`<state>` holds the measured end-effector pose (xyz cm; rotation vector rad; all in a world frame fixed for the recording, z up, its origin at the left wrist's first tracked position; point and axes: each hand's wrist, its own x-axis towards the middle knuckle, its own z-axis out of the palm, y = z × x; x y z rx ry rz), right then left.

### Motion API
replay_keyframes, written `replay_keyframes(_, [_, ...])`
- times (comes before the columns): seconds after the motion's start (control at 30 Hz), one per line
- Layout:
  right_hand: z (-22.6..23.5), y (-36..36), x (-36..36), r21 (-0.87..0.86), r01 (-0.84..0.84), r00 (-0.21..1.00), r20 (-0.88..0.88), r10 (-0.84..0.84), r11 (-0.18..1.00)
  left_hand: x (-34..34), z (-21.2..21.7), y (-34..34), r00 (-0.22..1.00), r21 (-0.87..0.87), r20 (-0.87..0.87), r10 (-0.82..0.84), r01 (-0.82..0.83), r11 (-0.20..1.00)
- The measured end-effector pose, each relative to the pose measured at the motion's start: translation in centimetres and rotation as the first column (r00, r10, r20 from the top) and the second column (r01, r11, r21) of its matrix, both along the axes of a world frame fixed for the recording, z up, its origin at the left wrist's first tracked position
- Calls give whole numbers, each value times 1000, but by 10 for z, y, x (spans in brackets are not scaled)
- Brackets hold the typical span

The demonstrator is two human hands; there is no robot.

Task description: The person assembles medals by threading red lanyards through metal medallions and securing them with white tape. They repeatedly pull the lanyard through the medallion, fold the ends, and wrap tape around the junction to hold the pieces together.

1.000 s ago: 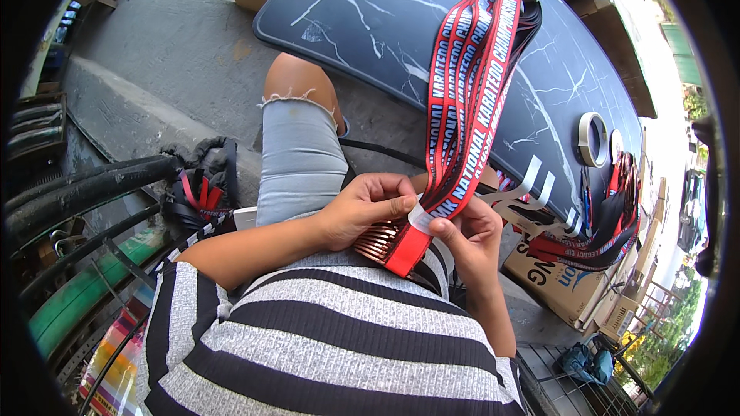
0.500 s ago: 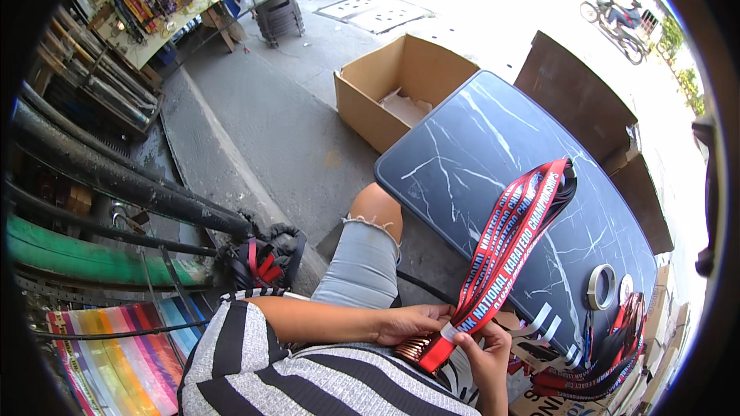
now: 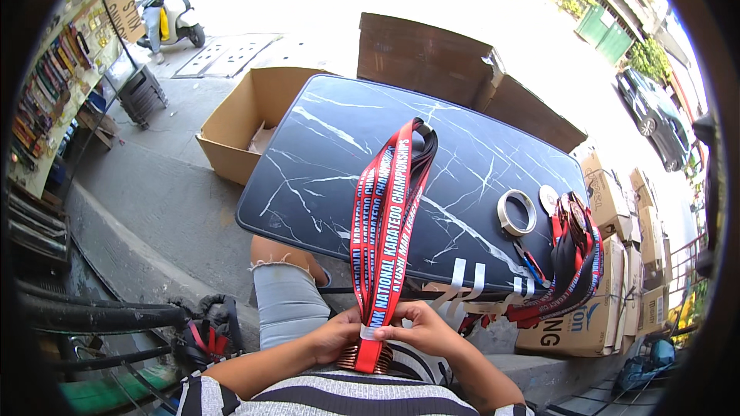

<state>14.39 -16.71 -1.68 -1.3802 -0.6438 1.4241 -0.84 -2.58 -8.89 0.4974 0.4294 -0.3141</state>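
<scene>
A bundle of red printed medal ribbons (image 3: 389, 208) runs from my lap up onto the dark marble-patterned table (image 3: 324, 169), its looped black ends lying there. At its lower end a stack of medals (image 3: 351, 358) shows edge-on near my striped shirt. A whitish strip of tape (image 3: 368, 333) crosses the ribbons just above the medals. My left hand (image 3: 339, 337) is closed around the bundle's left side, its fingertips partly hidden behind it. On the other side, my right hand (image 3: 420, 329) pinches the ribbons, thumb on the tape strip.
A tape roll (image 3: 516, 212) and a small blue-and-red-handled hand tool (image 3: 529, 260) lie at the table's right. Beside them a second medal bundle (image 3: 574, 239) hangs over the edge. Cut tape strips (image 3: 466, 281) dangle from the near edge. Cardboard boxes (image 3: 262, 100) stand around the table.
My view has swung to the right, so the table and bundle appear farther left. Both hands stay on the bundle, and my right thumb still presses the tape.
</scene>
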Motion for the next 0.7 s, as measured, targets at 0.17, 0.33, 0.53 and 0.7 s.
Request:
replay_keyframes(0.17, [3, -1, -2, 2, 26, 999, -33, -26, 1000, -6, 2, 0, 997, -66, -69, 44, -49, 997])
replay_keyframes(0.33, [-7, -2, 0, 61, -8, 987, 163, -2, 998, -8, 4, -9, 916, 25, 325, 236, -258, 966])
replay_keyframes(0.53, [-12, -1, 1, 96, -28, 916, 402, -13, 995, -13, 10, -11, 937, 311, 239, 255, -322, 894])
replay_keyframes(0.7, [-5, -5, -1, 82, 22, 918, 393, -53, 996, -11, 5, -10, 922, 327, 279, 270, -355, 876])
